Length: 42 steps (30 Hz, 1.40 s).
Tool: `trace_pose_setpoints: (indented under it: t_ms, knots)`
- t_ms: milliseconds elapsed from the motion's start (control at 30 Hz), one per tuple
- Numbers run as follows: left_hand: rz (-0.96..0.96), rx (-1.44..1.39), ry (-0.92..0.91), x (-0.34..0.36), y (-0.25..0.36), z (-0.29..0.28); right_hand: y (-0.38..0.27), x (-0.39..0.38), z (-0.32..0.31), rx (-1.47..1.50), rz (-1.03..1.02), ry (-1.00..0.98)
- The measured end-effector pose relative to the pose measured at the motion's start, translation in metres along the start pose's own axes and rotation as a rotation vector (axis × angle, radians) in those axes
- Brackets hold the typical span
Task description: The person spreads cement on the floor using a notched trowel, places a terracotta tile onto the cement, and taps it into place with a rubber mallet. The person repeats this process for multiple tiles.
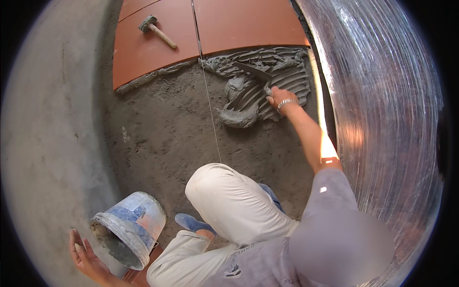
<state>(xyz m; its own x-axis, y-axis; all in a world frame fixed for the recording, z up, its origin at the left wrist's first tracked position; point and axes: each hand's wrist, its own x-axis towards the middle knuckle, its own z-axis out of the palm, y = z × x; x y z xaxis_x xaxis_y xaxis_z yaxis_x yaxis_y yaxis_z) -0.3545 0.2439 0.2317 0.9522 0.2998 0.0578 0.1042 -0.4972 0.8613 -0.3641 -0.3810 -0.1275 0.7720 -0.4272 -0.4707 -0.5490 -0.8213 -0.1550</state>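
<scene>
My right hand (282, 99) is closed round the handle of a notched-looking steel trowel (254, 71). The trowel's blade lies over wet grey mortar (292, 82), which is spread in combed ridges with a thicker heap at its near left end. At the lower left, my left hand (86, 258) is raised with its fingers apart and nothing in them. Close beside it a tilted white and blue bucket (138, 215) shows its mouth, with grey residue inside.
Large reddish tiles (248, 24) lie beyond the mortar, with a mallet (158, 31) on the left one. A taut string (210, 107) runs across the rough grey bed (158, 129). A plaster wall (52, 119) stands left; a film-wrapped surface (382, 95) rises right.
</scene>
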Motion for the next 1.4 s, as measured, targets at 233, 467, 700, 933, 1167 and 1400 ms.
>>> trace_pose_setpoints:
  t_ms: [233, 467, 700, 933, 1167, 1400]
  knots:
    - [-0.030, -0.066, -0.036, -0.001, -0.014, 0.004, 0.007, -0.082, 0.055, -0.141, -0.274, -0.359]
    - [-0.080, -0.095, -0.045, 0.003, -0.034, 0.006, 0.011, -0.172, 0.066, 0.047, -0.137, -0.256]
    - [-0.102, -0.110, -0.120, 0.014, -0.040, 0.015, -0.078, -0.199, 0.105, 0.420, 0.158, -0.421]
    - [-0.085, -0.080, -0.132, 0.022, -0.042, 0.031, 0.035, -0.157, 0.102, 0.413, 0.607, -0.103]
    - [-0.109, -0.104, -0.124, 0.018, -0.045, 0.026, 0.086, -0.144, 0.080, 0.383, 0.722, 0.050]
    - [-0.140, -0.122, -0.145, 0.017, -0.048, 0.017, 0.064, -0.105, 0.065, 0.407, 0.849, 0.141]
